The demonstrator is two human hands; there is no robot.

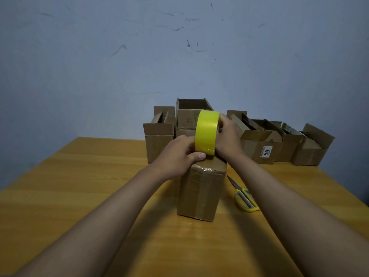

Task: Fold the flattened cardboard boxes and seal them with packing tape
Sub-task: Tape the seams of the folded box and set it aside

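We hold a yellow packing tape roll [206, 132] upright on top of the taped cardboard box [200, 193], which stands on end near the middle of the wooden counter [83, 188]. Our right hand [226, 136] wraps the right side of the roll, fingers curled over its far edge. Our left hand [179, 154] is at the roll's lower left, thumb pressed against the bottom of the yellow band just where it meets the top of the box; the fingers curl in behind the roll. Whether a free end of tape has been pulled out, we cannot tell.

The box has strips of clear tape running down its near face and across its top edge.

Just right of the box, yellow-handled scissors [243, 196] lie flat on the counter, blades pointing away from us. Behind the box, against the blue wall [179, 56], stand three open cardboard boxes [159, 134], one stacked higher. Right of the box and farther back, a row of open cartons [287, 144] runs along the counter, the nearest bearing a white label [267, 151].
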